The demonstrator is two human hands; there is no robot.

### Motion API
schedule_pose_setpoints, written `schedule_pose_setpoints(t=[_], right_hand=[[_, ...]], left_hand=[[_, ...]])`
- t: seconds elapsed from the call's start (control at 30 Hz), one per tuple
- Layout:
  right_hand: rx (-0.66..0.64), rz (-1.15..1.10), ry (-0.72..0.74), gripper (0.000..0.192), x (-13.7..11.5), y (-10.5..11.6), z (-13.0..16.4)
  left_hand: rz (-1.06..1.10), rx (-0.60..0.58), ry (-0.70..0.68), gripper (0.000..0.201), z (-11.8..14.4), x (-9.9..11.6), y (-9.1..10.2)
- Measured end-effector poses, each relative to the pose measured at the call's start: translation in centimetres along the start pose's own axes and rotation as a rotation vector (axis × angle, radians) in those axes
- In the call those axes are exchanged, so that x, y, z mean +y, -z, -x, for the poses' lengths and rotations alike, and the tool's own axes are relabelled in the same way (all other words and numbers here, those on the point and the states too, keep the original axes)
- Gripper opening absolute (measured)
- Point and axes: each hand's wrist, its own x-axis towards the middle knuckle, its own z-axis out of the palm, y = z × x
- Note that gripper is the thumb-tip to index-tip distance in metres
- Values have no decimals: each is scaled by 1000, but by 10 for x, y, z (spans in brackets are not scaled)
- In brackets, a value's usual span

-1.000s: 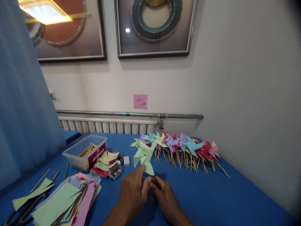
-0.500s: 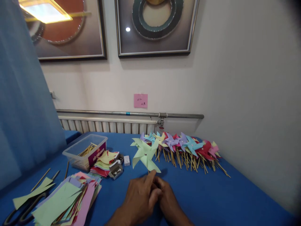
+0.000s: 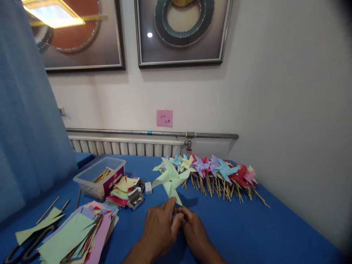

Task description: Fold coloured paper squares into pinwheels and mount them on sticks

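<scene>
Blue table (image 3: 247, 234) carried the work. Left hand (image 3: 161, 229) and right hand (image 3: 195, 234) lay low over it, knuckles up, fingertips meeting and pinched shut together on the stick of a pale green pinwheel (image 3: 170, 179). Stick mostly hidden by fingers; its long axis ran up and away from the person, wheel at the far end, facing the camera, just left of the row of finished pinwheels (image 3: 220, 172).
</scene>
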Motion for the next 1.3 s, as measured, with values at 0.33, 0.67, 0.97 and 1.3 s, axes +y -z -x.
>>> schedule_pose_setpoints(t=[0.33,0.67,0.97,1.3], right_hand=[[-30,49,36,42,10,3,-2],[15,29,-14,35,4,2,-2],[65,64,-29,29,5,3,-5],[139,59,-90,25,16,4,-8]], left_hand=[[-33,40,76,38,-2,-6,6],[-36,31,25,31,-1,-6,1],[63,297,-98,29,0,-12,0],[157,334,77,33,-5,-15,4]])
